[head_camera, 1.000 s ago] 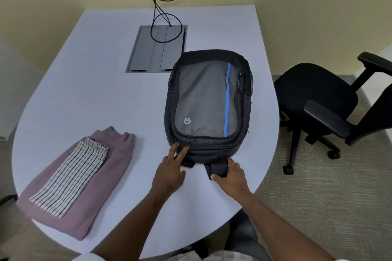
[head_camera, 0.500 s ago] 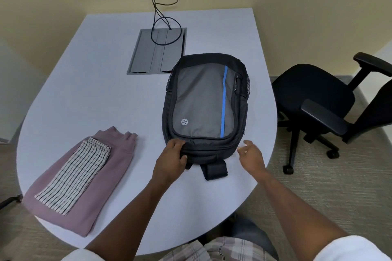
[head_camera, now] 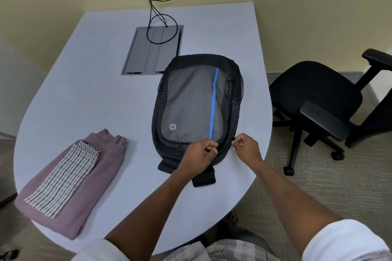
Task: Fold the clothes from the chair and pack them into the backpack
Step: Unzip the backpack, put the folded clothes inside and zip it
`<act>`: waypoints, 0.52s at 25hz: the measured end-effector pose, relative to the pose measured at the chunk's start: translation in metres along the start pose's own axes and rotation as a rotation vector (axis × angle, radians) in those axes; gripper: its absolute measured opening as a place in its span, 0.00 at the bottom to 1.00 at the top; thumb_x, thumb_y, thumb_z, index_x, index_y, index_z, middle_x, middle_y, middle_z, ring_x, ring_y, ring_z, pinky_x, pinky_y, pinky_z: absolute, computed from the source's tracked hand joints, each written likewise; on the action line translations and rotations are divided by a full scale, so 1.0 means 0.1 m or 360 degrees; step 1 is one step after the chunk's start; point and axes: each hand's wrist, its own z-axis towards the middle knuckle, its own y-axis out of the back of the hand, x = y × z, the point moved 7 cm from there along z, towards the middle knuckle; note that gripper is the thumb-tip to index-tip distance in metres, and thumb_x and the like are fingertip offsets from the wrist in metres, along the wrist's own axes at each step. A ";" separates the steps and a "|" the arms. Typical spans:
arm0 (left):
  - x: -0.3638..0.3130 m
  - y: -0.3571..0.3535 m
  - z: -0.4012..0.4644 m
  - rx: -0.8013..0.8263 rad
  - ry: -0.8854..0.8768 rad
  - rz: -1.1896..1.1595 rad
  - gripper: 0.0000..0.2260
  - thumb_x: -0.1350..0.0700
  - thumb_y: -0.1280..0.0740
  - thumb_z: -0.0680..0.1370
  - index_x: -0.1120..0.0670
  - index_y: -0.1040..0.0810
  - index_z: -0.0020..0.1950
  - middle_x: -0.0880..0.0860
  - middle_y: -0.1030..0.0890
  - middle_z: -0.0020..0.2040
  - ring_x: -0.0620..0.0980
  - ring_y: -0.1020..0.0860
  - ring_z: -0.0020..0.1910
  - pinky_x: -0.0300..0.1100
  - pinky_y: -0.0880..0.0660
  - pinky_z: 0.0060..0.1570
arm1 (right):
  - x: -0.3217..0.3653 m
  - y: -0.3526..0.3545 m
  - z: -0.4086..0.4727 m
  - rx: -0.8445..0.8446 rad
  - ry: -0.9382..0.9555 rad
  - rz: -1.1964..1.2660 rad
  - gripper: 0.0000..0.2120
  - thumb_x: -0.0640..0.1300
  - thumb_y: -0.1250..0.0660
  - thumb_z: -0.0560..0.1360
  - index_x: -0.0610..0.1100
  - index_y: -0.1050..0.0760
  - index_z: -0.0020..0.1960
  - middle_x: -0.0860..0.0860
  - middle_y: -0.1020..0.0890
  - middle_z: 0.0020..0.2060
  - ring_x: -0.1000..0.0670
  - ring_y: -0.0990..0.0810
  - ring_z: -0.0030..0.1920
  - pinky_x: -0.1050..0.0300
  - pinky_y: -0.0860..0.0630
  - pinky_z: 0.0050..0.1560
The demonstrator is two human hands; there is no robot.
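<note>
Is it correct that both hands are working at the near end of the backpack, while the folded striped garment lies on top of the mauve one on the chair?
Not quite. The head view shows the striped garment on the mauve garment on the table, not the chair. The left hand and right hand are indeed at the backpack's near end.

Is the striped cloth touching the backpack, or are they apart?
Apart. The head view shows the striped cloth lying on the folded mauve garment, with bare table between it and the backpack.
</note>
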 end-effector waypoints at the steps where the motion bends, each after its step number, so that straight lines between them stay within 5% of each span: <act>1: -0.03 -0.05 0.02 0.0001 0.0012 0.0001 0.11 0.55 0.33 0.79 0.54 0.19 0.61 0.45 0.16 0.48 0.37 0.19 0.43 0.27 0.25 0.49 | 0.01 0.01 0.01 0.0009 0.0025 -0.0018 0.05 0.41 0.32 0.77 0.40 0.24 0.43 0.45 0.18 0.41 0.45 0.20 0.46 0.56 0.26 0.43; 8: 0.00 -0.41 0.16 0.0114 0.0236 -0.0060 0.14 0.61 0.43 0.83 0.60 0.22 0.65 0.54 0.16 0.53 0.45 0.19 0.46 0.29 0.23 0.46 | 0.09 0.09 -0.04 0.0091 0.0185 -0.0332 0.06 0.41 0.37 0.77 0.42 0.28 0.42 0.48 0.22 0.33 0.47 0.25 0.34 0.52 0.26 0.35; 11: -0.04 -0.53 0.19 0.0170 0.0246 -0.0042 0.15 0.64 0.43 0.82 0.61 0.22 0.65 0.55 0.17 0.57 0.47 0.20 0.54 0.33 0.25 0.57 | 0.12 0.11 -0.08 0.0101 0.0203 -0.0433 0.07 0.41 0.38 0.78 0.42 0.29 0.41 0.49 0.23 0.33 0.50 0.28 0.32 0.56 0.32 0.32; 13: -0.02 -0.63 0.20 0.0160 0.0201 -0.0004 0.14 0.63 0.43 0.80 0.54 0.18 0.55 0.53 0.18 0.49 0.46 0.22 0.48 0.41 0.24 0.55 | 0.13 0.12 -0.12 0.0129 0.0223 -0.0459 0.07 0.42 0.39 0.78 0.43 0.29 0.41 0.49 0.23 0.35 0.49 0.28 0.34 0.56 0.33 0.32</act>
